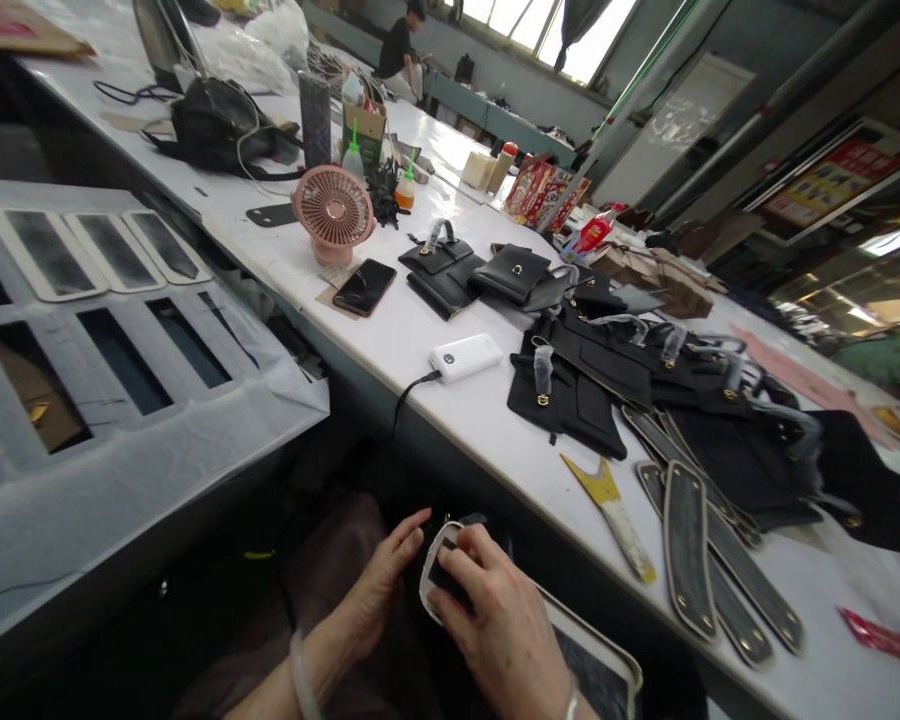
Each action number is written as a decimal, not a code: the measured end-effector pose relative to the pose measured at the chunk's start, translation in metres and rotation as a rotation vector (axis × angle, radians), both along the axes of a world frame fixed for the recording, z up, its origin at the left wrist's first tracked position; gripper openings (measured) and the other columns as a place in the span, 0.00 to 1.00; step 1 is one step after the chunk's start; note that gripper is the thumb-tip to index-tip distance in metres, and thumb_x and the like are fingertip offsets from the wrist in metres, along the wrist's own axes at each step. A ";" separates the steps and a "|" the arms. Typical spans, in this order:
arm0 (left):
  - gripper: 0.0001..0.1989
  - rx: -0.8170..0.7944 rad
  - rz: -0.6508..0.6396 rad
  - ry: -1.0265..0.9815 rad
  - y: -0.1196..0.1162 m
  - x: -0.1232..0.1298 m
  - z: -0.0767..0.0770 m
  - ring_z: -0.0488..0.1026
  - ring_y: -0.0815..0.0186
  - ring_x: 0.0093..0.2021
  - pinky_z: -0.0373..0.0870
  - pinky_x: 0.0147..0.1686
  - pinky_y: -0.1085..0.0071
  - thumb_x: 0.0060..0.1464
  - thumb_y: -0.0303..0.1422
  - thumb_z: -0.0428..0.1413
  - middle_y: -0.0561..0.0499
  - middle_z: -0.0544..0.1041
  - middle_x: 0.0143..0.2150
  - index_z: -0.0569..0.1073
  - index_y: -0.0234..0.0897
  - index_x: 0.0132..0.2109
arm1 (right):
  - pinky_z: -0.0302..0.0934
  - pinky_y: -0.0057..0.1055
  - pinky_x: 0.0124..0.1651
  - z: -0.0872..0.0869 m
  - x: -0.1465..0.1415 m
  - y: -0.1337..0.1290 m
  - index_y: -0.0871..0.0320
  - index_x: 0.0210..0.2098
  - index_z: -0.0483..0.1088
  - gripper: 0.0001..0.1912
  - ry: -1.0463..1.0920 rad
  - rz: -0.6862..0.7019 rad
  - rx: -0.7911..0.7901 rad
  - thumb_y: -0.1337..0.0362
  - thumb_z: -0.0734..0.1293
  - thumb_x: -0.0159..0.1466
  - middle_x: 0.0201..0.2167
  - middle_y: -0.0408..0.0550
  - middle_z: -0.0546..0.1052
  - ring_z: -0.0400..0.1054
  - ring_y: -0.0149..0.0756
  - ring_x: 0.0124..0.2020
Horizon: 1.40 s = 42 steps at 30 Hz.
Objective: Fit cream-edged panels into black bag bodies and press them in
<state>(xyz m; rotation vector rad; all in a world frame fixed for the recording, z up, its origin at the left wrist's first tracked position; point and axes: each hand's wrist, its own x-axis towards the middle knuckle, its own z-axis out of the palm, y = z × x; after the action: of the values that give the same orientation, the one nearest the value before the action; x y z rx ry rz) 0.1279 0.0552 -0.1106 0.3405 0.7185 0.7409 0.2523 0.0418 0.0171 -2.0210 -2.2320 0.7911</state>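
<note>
Low in the view, over my lap, a long panel with a pale rim and a dark inner strip [604, 665] slants from the centre towards the lower right. My right hand [502, 625] lies across its upper end, fingers bent and closed on the panel around the dark strip. Part of the panel is hidden under that hand. Just left of the panel's end is my left hand [382, 580], its fingers stretched out with nothing visible in them. Dark material lies beneath both hands, too dim to make out.
Black bags [570, 390] cover the white table's right side, beside straps [688, 550] and a yellow-handled tool [611, 510]. Nearer the middle are a power bank [465, 357], a phone [365, 287] and a pink fan [334, 210]. Pale-rimmed panels [112, 252] lie left. A person [403, 55] sits far back.
</note>
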 end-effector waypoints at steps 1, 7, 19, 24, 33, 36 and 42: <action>0.32 0.011 -0.013 -0.001 0.000 -0.001 0.001 0.67 0.53 0.59 0.58 0.60 0.58 0.56 0.48 0.56 0.42 0.74 0.56 0.63 0.37 0.62 | 0.65 0.36 0.45 -0.001 0.000 0.000 0.52 0.39 0.71 0.09 0.010 0.001 0.001 0.71 0.65 0.61 0.44 0.47 0.70 0.69 0.41 0.43; 0.25 0.089 -0.056 0.005 0.002 -0.005 0.009 0.68 0.53 0.58 0.60 0.58 0.58 0.57 0.46 0.55 0.44 0.74 0.55 0.69 0.38 0.57 | 0.65 0.37 0.45 0.000 0.001 -0.001 0.51 0.41 0.71 0.11 0.014 -0.018 -0.019 0.71 0.66 0.62 0.44 0.48 0.70 0.68 0.42 0.43; 0.26 0.134 -0.184 -0.057 0.013 -0.011 0.029 0.67 0.54 0.59 0.57 0.60 0.58 0.58 0.44 0.55 0.43 0.74 0.55 0.67 0.36 0.59 | 0.67 0.35 0.42 -0.016 0.011 -0.013 0.47 0.49 0.69 0.15 0.052 0.002 0.100 0.68 0.64 0.63 0.42 0.49 0.67 0.69 0.40 0.41; 0.32 0.084 -0.169 -0.033 0.013 -0.008 0.032 0.67 0.50 0.59 0.55 0.61 0.54 0.53 0.47 0.58 0.40 0.74 0.56 0.67 0.33 0.59 | 0.67 0.34 0.39 -0.031 0.013 -0.020 0.46 0.50 0.68 0.18 0.044 0.009 0.225 0.68 0.66 0.62 0.38 0.47 0.69 0.69 0.39 0.38; 0.31 0.057 -0.156 -0.043 0.012 -0.004 0.033 0.66 0.49 0.59 0.54 0.62 0.55 0.53 0.44 0.59 0.40 0.75 0.54 0.67 0.32 0.60 | 0.65 0.37 0.38 -0.046 0.010 -0.026 0.47 0.49 0.69 0.21 0.067 -0.059 0.364 0.70 0.68 0.57 0.36 0.48 0.70 0.67 0.42 0.37; 0.33 0.035 -0.139 -0.011 0.009 -0.002 0.034 0.67 0.48 0.59 0.54 0.62 0.54 0.51 0.46 0.60 0.40 0.75 0.54 0.67 0.33 0.60 | 0.65 0.37 0.38 -0.048 0.011 -0.026 0.47 0.48 0.69 0.20 0.071 -0.063 0.381 0.69 0.68 0.57 0.35 0.48 0.70 0.67 0.42 0.36; 0.34 0.033 -0.112 0.064 0.006 0.002 0.038 0.67 0.49 0.58 0.56 0.62 0.55 0.51 0.45 0.59 0.41 0.75 0.54 0.65 0.33 0.61 | 0.65 0.40 0.37 -0.050 0.008 -0.028 0.49 0.48 0.70 0.21 0.063 -0.086 0.403 0.70 0.69 0.56 0.34 0.47 0.70 0.66 0.43 0.36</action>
<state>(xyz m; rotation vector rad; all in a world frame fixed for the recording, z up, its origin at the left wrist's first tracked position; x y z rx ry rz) 0.1298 0.0614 -0.0729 0.4329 0.7419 0.6392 0.2607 0.0140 -0.0327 -1.8538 -2.0498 0.3533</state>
